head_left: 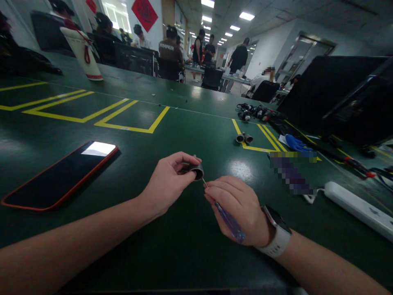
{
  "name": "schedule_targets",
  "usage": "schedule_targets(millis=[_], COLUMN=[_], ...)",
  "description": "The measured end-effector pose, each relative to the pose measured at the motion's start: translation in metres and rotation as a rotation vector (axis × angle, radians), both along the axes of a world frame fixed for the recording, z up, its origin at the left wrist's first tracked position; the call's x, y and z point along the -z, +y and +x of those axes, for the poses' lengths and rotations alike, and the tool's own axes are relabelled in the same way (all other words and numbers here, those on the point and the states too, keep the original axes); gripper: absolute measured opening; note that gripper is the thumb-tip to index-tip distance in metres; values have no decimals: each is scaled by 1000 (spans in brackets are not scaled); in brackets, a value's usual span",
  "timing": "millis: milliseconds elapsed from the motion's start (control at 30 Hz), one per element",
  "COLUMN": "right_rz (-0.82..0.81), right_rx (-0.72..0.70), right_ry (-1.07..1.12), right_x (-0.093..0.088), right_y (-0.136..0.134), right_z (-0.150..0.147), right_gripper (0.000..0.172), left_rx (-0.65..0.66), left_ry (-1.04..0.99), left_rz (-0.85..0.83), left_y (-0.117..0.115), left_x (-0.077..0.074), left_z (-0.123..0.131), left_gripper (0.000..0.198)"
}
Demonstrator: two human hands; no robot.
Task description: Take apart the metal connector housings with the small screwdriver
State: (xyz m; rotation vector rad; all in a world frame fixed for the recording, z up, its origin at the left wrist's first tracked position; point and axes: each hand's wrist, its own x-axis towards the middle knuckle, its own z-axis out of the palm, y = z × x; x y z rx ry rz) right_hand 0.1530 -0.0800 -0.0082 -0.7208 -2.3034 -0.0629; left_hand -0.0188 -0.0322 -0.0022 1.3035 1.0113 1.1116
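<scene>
Between the thumb and fingers of my left hand (168, 180) is a small grey metal cup-shaped part (197, 172), its hollow opening turned towards me and to the right. My right hand (235, 207) is closed round a screwdriver (229, 222) with a clear purplish handle. The thin metal shaft points up and left to the rim of the metal part; whether the tip touches it, I cannot tell. Beyond my hands, two similar metal cups (245, 138) lie side by side on the green table (196, 123), across a yellow tape line.
A phone in a red case (64, 174) lies at left, a paper cup (82, 55) stands behind it. To the right are a blurred-out device (291, 174), a white power strip (356, 207), a blue glove (296, 143), black cabled parts (254, 111) and a dark monitor (331, 94). People sit and stand farther back.
</scene>
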Motion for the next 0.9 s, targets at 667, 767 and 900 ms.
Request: schedule_targets(millis=[667, 767, 900], right_rz=[-118, -114, -118], right_rx=[225, 334, 499], right_ry=[-98, -152, -179], right_x=[27, 28, 26], right_y=[62, 89, 132], right_z=[-1, 3, 14], right_gripper=[23, 24, 23], left_rx=[131, 53, -54], left_ry=[-11, 59, 127], left_rz=[48, 135, 165], left_y=[28, 46, 70], left_x=[27, 32, 38], left_z=[26, 35, 44], left_gripper=[42, 46, 46])
